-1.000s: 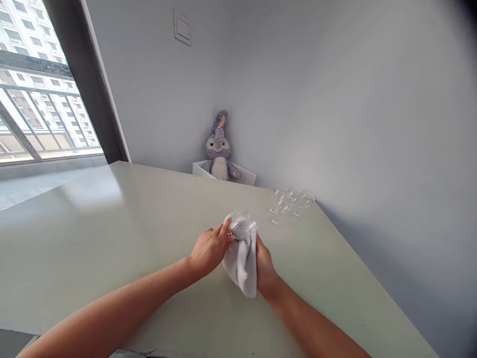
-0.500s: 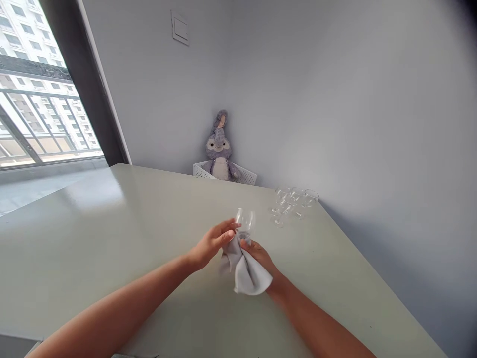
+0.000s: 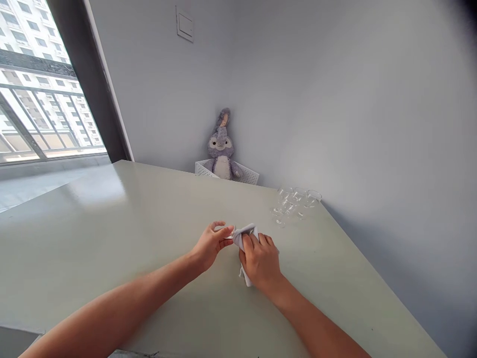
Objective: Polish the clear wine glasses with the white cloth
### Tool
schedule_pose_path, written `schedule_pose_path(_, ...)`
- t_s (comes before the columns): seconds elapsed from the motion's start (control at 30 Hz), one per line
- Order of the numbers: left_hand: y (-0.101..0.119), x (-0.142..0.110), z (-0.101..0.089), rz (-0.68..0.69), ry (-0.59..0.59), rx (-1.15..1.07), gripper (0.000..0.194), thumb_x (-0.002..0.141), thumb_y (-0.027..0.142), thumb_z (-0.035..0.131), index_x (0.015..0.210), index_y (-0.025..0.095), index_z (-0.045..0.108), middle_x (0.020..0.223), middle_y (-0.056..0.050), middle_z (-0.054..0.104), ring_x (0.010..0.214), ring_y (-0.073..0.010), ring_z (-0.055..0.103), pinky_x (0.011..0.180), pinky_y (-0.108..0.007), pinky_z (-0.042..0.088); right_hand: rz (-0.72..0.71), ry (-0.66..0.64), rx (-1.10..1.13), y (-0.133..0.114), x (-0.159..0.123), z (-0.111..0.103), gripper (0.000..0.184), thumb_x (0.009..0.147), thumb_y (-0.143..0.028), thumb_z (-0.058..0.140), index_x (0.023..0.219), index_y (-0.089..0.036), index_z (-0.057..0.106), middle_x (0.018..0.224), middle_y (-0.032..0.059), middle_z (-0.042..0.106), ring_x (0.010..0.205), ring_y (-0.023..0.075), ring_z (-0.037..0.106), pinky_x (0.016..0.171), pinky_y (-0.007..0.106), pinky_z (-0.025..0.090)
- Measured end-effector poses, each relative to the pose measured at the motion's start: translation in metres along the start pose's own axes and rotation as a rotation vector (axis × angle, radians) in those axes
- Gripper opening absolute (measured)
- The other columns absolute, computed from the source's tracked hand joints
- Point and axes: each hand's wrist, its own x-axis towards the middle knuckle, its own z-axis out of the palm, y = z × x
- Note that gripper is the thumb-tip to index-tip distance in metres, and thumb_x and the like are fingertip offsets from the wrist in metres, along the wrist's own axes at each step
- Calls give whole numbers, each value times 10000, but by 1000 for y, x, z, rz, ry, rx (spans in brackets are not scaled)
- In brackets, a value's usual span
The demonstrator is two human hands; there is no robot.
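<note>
Above the table, my left hand (image 3: 209,246) pinches the foot end of a small stemmed glass (image 3: 231,235), its fingers curled in. The glass lies on its side, pointing right, with most of it hidden by cloth and fingers. Wrapped around its bowl is a light grey cloth (image 3: 246,230), which my right hand (image 3: 263,262) grips from above. One end of the cloth hangs below my right fingers. Farther back and to the right, several clear stemmed glasses (image 3: 288,204) stand upright in a cluster near the table's edge.
The pale table (image 3: 149,214) runs to the walls. In the corner behind it, a purple plush toy (image 3: 222,149) sits in a white perforated basket (image 3: 250,177). A window (image 3: 40,99) with a railing is at the left.
The glass has tipped from upright to lying sideways. My right hand has moved over the bowl with the cloth, and my left hand has shifted from the bowl to the foot end.
</note>
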Motion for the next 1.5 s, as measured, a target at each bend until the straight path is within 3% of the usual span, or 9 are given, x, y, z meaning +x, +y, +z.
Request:
schedule_pose_path(0.1,5,-5,5,86,-27,-60,441,687,299,680,1009,204,394,1013,-63,574,858,-130,579,827,-325,456,65,-20,118,3,0,-1,217,847,-271,399,942,-161,559,733,67,570,645,187,469,616,309,329)
schedule_pose_path(0.37,6,-16,12,360,-89,124,518,660,261,698,1036,257,341,1089,-52,537,933,-167,558,771,-329,476,840,-148,1236,12,3,13,445,777,-595,421,738,-167,537,602,-7,500,558,133,445,520,248,337)
schedule_pose_path(0.5,3,-15,9,569,-81,250,526,687,239,672,1077,262,321,1150,-75,504,964,-177,545,784,-344,471,884,-176,1489,1,0,17,445,738,-601,485,800,-169,576,681,14,570,607,148,494,571,262,377)
schedule_pose_path(0.63,3,-6,0,778,-19,356,563,695,214,657,1129,265,300,1176,-93,481,1090,-209,478,800,-360,466,489,-343,1117,-7,-5,12,414,809,-547,416,838,-184,611,719,22,590,671,171,515,621,284,387)
schedule_pose_path(0.73,2,-2,-6,870,12,412,560,702,212,646,1137,265,296,1154,-93,497,1149,-227,437,798,-368,462,197,-158,606,-2,-4,4,314,839,-457,432,891,-207,614,889,56,587,827,203,507,736,330,381)
schedule_pose_path(0.87,-4,-8,-6,921,-19,534,586,683,186,665,1142,260,308,1168,-104,509,1102,-222,482,883,-406,413,75,77,228,6,2,-4,267,871,-324,417,1059,-186,546,858,74,568,787,189,495,717,328,376)
schedule_pose_path(1.03,-20,-19,1,860,-181,667,609,704,216,653,1200,256,301,1228,-130,483,1097,-236,496,891,-409,418,-48,20,90,4,2,4,217,875,-247,394,902,-190,601,669,34,577,632,155,499,595,273,357)
schedule_pose_path(1.23,-30,-11,-8,855,-181,1080,768,716,448,604,1331,251,189,1330,-128,395,1189,-274,408,966,-460,343,200,93,155,35,4,0,272,884,-337,371,933,-210,606,818,25,661,711,136,594,660,225,408)
schedule_pose_path(1.5,-31,-1,-13,638,-186,1180,419,832,423,428,1206,240,383,1161,-88,521,1110,-246,472,897,-429,404,844,174,145,148,0,-23,379,822,-423,356,942,-162,602,928,98,661,841,208,595,729,272,415)
